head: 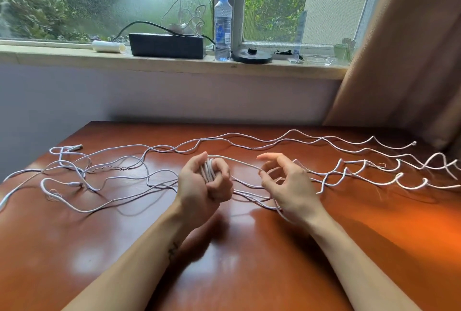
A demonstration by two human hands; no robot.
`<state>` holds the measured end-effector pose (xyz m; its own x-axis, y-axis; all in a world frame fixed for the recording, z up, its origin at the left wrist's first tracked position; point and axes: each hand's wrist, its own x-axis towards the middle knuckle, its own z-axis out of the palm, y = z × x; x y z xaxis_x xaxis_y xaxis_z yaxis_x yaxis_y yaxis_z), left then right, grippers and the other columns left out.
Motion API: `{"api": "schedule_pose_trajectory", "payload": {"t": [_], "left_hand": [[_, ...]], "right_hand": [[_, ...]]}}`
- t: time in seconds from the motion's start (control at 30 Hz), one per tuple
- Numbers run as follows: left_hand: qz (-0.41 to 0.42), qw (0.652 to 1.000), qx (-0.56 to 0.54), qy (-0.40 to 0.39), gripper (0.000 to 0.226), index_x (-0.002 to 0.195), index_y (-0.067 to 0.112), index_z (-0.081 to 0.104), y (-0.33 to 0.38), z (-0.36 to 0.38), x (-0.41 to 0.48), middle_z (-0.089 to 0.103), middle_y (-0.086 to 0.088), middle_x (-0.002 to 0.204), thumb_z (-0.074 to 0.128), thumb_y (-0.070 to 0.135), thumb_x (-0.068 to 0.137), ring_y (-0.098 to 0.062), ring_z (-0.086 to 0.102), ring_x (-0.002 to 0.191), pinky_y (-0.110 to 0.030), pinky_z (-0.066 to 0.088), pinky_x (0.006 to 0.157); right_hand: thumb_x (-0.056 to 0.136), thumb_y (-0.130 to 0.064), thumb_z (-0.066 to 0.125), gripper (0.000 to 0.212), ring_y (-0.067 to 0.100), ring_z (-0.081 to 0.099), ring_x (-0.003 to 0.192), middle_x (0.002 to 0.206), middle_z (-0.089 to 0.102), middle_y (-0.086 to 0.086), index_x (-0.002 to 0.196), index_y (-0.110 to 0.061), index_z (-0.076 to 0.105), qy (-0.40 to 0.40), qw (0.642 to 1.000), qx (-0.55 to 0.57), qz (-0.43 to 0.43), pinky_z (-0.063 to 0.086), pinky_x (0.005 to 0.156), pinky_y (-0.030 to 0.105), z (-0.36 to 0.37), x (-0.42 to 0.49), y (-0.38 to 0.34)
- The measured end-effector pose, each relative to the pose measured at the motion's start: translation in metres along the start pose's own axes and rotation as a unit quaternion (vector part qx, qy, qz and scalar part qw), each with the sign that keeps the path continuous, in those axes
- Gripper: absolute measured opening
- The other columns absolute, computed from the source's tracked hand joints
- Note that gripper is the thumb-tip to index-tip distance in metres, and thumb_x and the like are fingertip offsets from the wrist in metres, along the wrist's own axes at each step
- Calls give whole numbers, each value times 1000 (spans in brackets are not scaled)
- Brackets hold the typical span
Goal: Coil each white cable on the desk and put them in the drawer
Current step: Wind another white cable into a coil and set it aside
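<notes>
- Curling round a small coil of white cable (pixel 209 172), your left hand's (pixel 203 186) fingers and thumb clamp it against the palm, just above the desk (pixel 224 273).
- One strand (pixel 237 161) leaves the top of that coil and arcs across to your right hand (pixel 289 183), where it meets a fingertip (pixel 260 173).
- Your right fingers are spread apart and loosely bent, with the thumb clear of them. Whether any finger hooks the strand cannot be told.
- Loose white cables (pixel 124 168) sprawl over the reddish wood on both sides of you. They are tangled and crossing on the left and run in wavy lines to the right edge.
- Several of them pass under and between your two hands, right beside the strand you are working.
- A plug end (pixel 76 147) lies near the desk's far left corner.
- Beyond the desk, the windowsill (pixel 74 57) carries a white tube (pixel 107 46), a black box (pixel 167 45) with thin wires heaped on top, a water bottle (pixel 222 26) and a black disc (pixel 252 56).
- A brown curtain (pixel 411 49) hangs at the far right, down to the desk's corner.
</notes>
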<state>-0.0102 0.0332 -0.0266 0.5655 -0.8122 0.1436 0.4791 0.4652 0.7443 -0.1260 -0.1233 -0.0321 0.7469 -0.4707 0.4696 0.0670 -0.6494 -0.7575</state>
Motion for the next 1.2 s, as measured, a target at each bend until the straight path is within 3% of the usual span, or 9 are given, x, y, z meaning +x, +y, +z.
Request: {"api": "schedule_pose_trajectory", "payload": {"t": [0.13,0.27,0.47,0.57,0.7,0.87,0.97,1.03,1.2], "left_hand": [[33,995,-83,47,61,53,8,53,7,3,-1,4,0,47,19,29,99,-16,2,42,-25,13,44],[36,991,-118,54,59,59,8,56,9,3,0,6,1,49,21,30,101,-16,4,42,-24,16,42],[35,982,-176,63,58,80,5,67,11,-3,2,23,1,50,24,35,103,-14,23,43,-25,30,44],[35,975,-211,65,54,105,3,66,12,-6,3,26,1,62,23,35,105,-15,27,51,-26,37,49],[39,971,-228,65,57,132,0,57,13,-9,5,33,0,68,21,36,106,-15,30,56,-28,34,58],[47,970,-221,92,58,135,-4,51,14,-7,6,37,-2,71,30,39,103,-16,33,59,-30,29,64],[52,978,-176,101,42,124,0,53,15,-4,6,34,-1,71,38,28,97,-16,32,59,-30,29,64],[69,986,-78,128,33,123,3,53,13,-3,9,34,-1,68,37,18,98,-15,32,57,-29,29,63],[129,958,158,203,29,117,5,55,2,-6,14,42,0,60,32,-1,101,-12,37,54,-28,31,59]], "right_hand": [[93,-17,72,8,18,62,43,71,72,4,100,-21,69,-27,998,42,37,46,44,24,-2,-1,-3],[94,-14,71,3,20,52,37,70,70,11,95,-17,73,-52,995,61,61,37,34,22,-2,-2,-1],[91,-22,75,16,8,60,55,70,73,-4,89,-38,75,-87,995,-52,-10,46,56,19,-3,-2,2],[90,-22,77,8,4,55,53,68,73,-7,94,-27,81,-100,992,-69,-43,41,56,15,2,-3,2],[91,-21,76,8,1,53,48,61,70,-7,96,-22,82,-137,988,-61,-45,39,54,11,3,-6,-4],[90,-24,76,9,3,50,46,49,58,-7,97,-23,82,-184,982,-26,-26,38,54,15,5,-9,-5],[90,-24,77,9,6,47,43,47,56,-5,97,-23,82,-191,981,4,-8,37,51,16,5,-10,-6],[91,-23,76,7,5,48,43,49,61,-4,96,-22,81,-188,982,10,-7,37,51,16,4,-11,-8],[93,-19,73,9,8,49,50,61,67,-3,97,-24,79,-160,986,16,-31,39,55,19,5,-9,-7]]}}
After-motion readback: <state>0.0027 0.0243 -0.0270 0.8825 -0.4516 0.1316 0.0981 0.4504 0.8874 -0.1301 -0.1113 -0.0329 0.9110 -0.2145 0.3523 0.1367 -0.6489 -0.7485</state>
